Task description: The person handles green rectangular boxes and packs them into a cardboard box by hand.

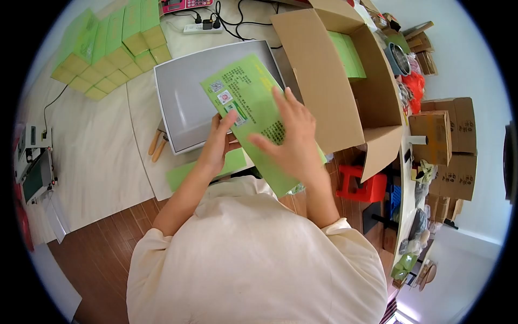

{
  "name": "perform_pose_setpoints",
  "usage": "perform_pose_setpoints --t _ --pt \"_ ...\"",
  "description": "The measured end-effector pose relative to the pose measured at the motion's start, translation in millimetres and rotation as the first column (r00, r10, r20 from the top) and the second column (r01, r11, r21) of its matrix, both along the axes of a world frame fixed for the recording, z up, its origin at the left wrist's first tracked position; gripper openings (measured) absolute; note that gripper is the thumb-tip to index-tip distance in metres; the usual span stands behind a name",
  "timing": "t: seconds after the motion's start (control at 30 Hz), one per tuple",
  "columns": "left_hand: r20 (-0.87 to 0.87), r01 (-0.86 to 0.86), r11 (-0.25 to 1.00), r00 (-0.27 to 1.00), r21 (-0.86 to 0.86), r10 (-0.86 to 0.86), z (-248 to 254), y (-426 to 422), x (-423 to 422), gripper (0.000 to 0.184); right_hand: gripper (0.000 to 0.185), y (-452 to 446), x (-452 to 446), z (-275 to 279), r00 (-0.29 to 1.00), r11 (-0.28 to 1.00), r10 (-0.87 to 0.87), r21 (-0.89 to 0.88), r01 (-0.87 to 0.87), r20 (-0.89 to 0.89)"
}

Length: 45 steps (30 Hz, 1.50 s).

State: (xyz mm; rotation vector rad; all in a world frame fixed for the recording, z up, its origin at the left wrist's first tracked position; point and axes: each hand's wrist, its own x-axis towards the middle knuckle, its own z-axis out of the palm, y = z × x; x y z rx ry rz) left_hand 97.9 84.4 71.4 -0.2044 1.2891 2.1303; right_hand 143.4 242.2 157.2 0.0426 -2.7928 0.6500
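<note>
Cream shirt cloth (253,259) fills the lower middle, and just beyond it a green printed box (253,116) is held up at a slant between both hands. Its near-left edge sits in the left hand (217,146), thumb on the printed face and the other fingers curled under it, gripping. Over the right part of that face the right hand (291,132) is spread, fingers loosely apart; whether its palm presses the box cannot be told. Behind the box's upper corner lies a grey panel with a white rim (181,100), partly covered; a green strip (183,175) shows below the left wrist. Close on the right stands an open cardboard carton (318,81), green packaging inside, while wider room spreads leftward over the pale tabletop (97,156). Wooden handles (156,147) lie beside the panel, green boxes (116,43) stand stacked farther off, and a power strip (202,28) lies beyond. Around are brown floorboards (108,248), a red stool (372,186) and stacked cartons (458,140) against a white wall (464,59).
</note>
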Motion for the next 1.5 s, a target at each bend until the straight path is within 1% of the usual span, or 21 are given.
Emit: perform_pose_setpoints --t 0.03,0.1,0.17,0.2,0.27,0.33,0.37,0.57,0.67,0.7,0.77,0.8,0.83,0.93,1.03,1.1,1.2,1.23,1.3,1.4,1.5 --pt "0.014 0.009 0.999 1.0 0.036 -0.01 -1 0 -1 0.076 0.071 11 2 5 1.0 0.995 0.022 -0.098 -0.022 0.007" --pt "0.031 -0.04 0.998 0.999 0.043 0.039 12 -3 -5 0.074 0.05 38 5 11 0.991 0.903 -0.118 -0.423 0.08 -0.065" --pt "0.049 -0.081 0.995 0.996 0.05 0.078 16 -5 -11 0.071 0.035 63 14 14 0.936 0.875 -0.319 -0.425 0.23 -0.148" --pt "0.015 -0.132 0.989 0.991 0.066 0.131 13 -9 -16 0.068 0.035 73 20 15 0.931 0.873 -0.332 -0.423 0.244 -0.148" --pt "-0.023 -0.171 0.981 0.985 0.087 0.174 12 -14 -24 0.065 0.032 87 30 14 0.89 0.724 -0.441 -0.632 0.276 -0.116" --pt "-0.053 -0.281 0.954 0.956 0.107 0.288 15 -16 -29 0.061 0.031 95 38 8 0.885 0.714 -0.456 -0.632 0.301 -0.094" --pt "-0.059 -0.27 0.957 0.959 0.108 0.277 17 -16 -31 0.061 0.03 99 41 2 0.886 0.707 -0.459 -0.632 0.317 -0.069" --pt "-0.196 -0.364 0.927 0.906 0.093 0.375 28 -3 -30 0.063 0.037 101 40 -10 0.919 0.711 -0.393 -0.618 0.335 0.046" --pt "-0.327 -0.282 0.957 0.9 0.068 0.288 40 19 -30 0.064 0.048 117 27 1 0.972 0.677 -0.197 -0.699 0.23 0.13" --pt "-0.338 -0.27 0.96 0.898 0.078 0.281 43 26 -30 0.064 0.048 123 27 4 0.971 0.68 -0.208 -0.697 0.228 0.115" --pt "-0.337 -0.161 0.985 0.926 0.06 0.172 48 41 -31 0.065 0.06 136 24 13 0.94 0.632 0.078 -0.745 0.21 0.332" --pt "-0.343 -0.11 0.992 0.931 0.061 0.125 52 51 -31 0.068 0.064 136 25 23 0.91 0.621 0.144 -0.751 0.223 0.389" --pt "-0.357 -0.109 0.992 0.925 0.069 0.127 54 60 -33 0.068 0.064 140 26 24 0.916 0.626 0.142 -0.75 0.211 0.375" --pt "-0.341 0.067 0.997 0.939 0.036 -0.051 58 83 -37 0.059 0.065 160 31 10 0.953 0.376 0.136 -0.904 0.205 0.272" --pt "-0.43 0.145 0.981 0.899 0.131 -0.075 62 106 -42 0.06 0.063 195 34 11 0.985 0.31 0.067 -0.942 0.129 0.157" --pt "-0.483 0.122 0.989 0.873 0.08 -0.069 62 113 -49 0.058 0.06 217 32 34 0.993 0.517 -0.112 -0.853 0.076 0.02" --pt "-0.539 0.1 0.995 0.838 0.01 -0.079 48 110 -61 0.054 0.06 263 17 50 0.953 0.692 -0.291 -0.706 0.15 -0.083" --pt "-0.456 0.089 0.994 0.884 -0.061 -0.107 36 106 -64 0.052 0.061 268 9 58 0.919 0.767 -0.379 -0.595 0.243 -0.113" --pt "-0.334 0.063 0.983 0.935 -0.175 -0.119 19 97 -62 0.047 0.06 321 -17 21 0.883 0.875 -0.387 -0.408 0.261 -0.266" --pt "-0.2 -0.01 0.964 0.979 -0.267 -0.046 -19 77 -50 0.039 0.057 349 -55 -4 0.868 0.922 -0.383 -0.18 0.342 -0.315" --pt "-0.127 -0.041 0.933 0.992 -0.359 -0.005 -40 56 -36 0.036 0.057 364 -92 -43 0.901 0.895 -0.416 -0.233 0.381 -0.124"
